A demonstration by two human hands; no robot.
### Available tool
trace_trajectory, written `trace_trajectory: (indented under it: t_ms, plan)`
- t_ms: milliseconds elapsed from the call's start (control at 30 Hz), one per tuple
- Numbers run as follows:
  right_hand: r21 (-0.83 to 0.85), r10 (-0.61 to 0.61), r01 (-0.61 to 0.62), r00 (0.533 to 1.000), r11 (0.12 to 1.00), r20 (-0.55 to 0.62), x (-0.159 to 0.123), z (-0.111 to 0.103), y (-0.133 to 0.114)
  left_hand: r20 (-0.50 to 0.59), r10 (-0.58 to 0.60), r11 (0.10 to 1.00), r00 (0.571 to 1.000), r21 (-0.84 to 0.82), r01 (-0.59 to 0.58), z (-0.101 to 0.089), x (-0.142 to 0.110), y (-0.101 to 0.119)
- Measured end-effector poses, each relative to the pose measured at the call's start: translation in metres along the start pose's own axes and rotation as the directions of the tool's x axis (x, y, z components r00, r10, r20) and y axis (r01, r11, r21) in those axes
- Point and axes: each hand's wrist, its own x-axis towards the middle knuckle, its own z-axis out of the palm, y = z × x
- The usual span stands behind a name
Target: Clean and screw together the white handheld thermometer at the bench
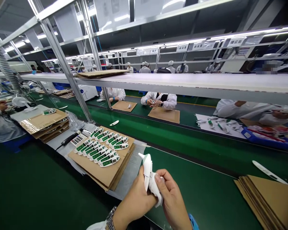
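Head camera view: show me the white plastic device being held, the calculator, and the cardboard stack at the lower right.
White plastic device (147, 167): head view, point on its upper body.
Calculator (78, 140): head view, point on its keypad.
Cardboard stack (270, 199): head view, point on its top sheet.

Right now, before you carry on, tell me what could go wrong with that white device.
The white device sits against a cloth between the left hand and right hand, so it might slip onto the green belt. The metal watch on the left wrist could perhaps scratch it.
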Motion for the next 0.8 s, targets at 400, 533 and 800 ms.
trace_trajectory:
  t_ms: [400,533,800]
  plan:
    - [-0.115,-0.049,0.055,0.997,0.992,0.059,0.024,0.005,-0.007,-0.025,-0.018,0.993,1.000,0.116,0.021,-0.014,0.000,0.013]
    - [-0.104,-0.022,0.031,0.997,0.994,0.080,0.026,0.003,-0.014,-0.014,-0.001,0.996,1.000,0.091,0.003,-0.013,0.002,0.020]
    - [-0.034,0.035,-0.031,0.993,0.999,0.111,0.040,-0.018,0.013,0.034,-0.010,1.000,0.999,-0.026,0.011,-0.002,0.028,-0.030]
